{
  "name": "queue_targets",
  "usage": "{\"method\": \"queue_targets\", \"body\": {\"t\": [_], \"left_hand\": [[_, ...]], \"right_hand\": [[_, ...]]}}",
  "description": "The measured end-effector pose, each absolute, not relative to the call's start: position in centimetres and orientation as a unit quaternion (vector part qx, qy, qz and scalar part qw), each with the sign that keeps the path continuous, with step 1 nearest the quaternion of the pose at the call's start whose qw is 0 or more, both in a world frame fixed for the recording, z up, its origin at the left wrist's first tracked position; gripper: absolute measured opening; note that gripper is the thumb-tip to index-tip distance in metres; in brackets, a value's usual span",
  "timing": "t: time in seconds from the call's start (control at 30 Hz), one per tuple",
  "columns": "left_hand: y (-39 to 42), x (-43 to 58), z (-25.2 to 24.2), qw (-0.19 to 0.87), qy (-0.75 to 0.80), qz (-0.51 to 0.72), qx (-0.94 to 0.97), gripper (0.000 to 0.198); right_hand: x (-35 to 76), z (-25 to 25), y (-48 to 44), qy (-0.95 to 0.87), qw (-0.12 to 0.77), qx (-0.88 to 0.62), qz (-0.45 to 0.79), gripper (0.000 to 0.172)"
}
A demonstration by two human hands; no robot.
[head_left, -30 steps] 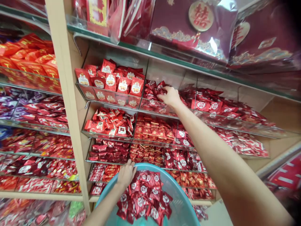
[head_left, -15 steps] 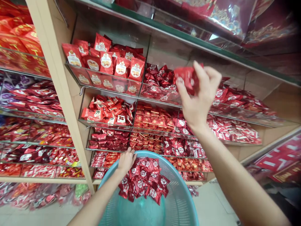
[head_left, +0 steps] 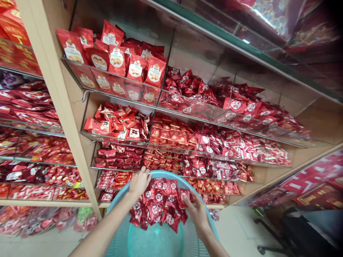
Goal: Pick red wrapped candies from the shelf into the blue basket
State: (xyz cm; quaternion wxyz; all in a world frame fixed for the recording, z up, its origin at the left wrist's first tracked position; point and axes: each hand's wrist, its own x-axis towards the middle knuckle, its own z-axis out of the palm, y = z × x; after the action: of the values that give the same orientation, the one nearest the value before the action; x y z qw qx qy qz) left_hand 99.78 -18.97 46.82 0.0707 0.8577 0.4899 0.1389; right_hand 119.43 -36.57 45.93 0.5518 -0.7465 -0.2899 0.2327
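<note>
A round turquoise plastic basket [head_left: 155, 242] stands below me, in front of the shelves. My left hand [head_left: 139, 182] is closed over its far left rim. Inside, a pile of dark red wrapped snack packets [head_left: 157, 207] with white round labels lies towards the far side. My right hand [head_left: 198, 212] is down in the basket at the right of the pile, pinching one small red packet [head_left: 183, 197] between thumb and fingers.
Wooden shelves with clear-fronted bins hold larger red cookie packets [head_left: 117, 60], dark red packets [head_left: 198, 87] and several other sweets. A glass shelf [head_left: 230, 28] juts out above. Plastic bags [head_left: 48, 221] lie on the floor at left. A dark chair base [head_left: 270, 232] stands at lower right.
My right hand has come down from the upper shelf bin into the basket, carrying a red packet. The left hand stays on the rim. The view has shifted slightly.
</note>
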Motion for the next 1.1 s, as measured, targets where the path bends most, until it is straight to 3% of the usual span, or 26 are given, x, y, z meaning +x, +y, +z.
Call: {"method": "queue_targets", "body": {"t": [0.13, 0.27, 0.6, 0.8, 0.9, 1.0, 1.1], "left_hand": [[-18.8, 99.7, 46.6, 0.071, 0.484, 0.144, 0.86, 0.033], [-18.7, 99.6, 46.5, 0.069, 0.483, 0.147, 0.86, 0.033], [-19.0, 99.6, 47.1, 0.071, 0.483, 0.136, 0.862, 0.034], [-19.0, 99.6, 47.1, 0.07, 0.482, 0.138, 0.863, 0.034], [-18.9, 99.6, 47.0, 0.069, 0.478, 0.14, 0.864, 0.034], [-18.9, 99.6, 47.0, 0.066, 0.478, 0.142, 0.864, 0.033], [-19.0, 99.7, 47.2, 0.068, 0.482, 0.139, 0.863, 0.033]], "right_hand": [[119.3, 45.9, -35.7, -0.286, 0.532, -0.765, 0.222, 0.07], [118.6, 45.4, -35.2, -0.267, 0.525, -0.784, 0.196, 0.07], [118.6, 46.7, -34.7, -0.305, 0.631, -0.681, 0.214, 0.039], [119.2, 48.6, -34.4, -0.344, 0.63, -0.669, 0.195, 0.031], [119.7, 48.6, -35.4, -0.428, 0.541, -0.709, 0.146, 0.032], [120.1, 48.0, -37.5, -0.521, 0.355, -0.772, 0.084, 0.029], [120.3, 47.0, -39.7, -0.559, 0.185, -0.803, 0.09, 0.04]]}}
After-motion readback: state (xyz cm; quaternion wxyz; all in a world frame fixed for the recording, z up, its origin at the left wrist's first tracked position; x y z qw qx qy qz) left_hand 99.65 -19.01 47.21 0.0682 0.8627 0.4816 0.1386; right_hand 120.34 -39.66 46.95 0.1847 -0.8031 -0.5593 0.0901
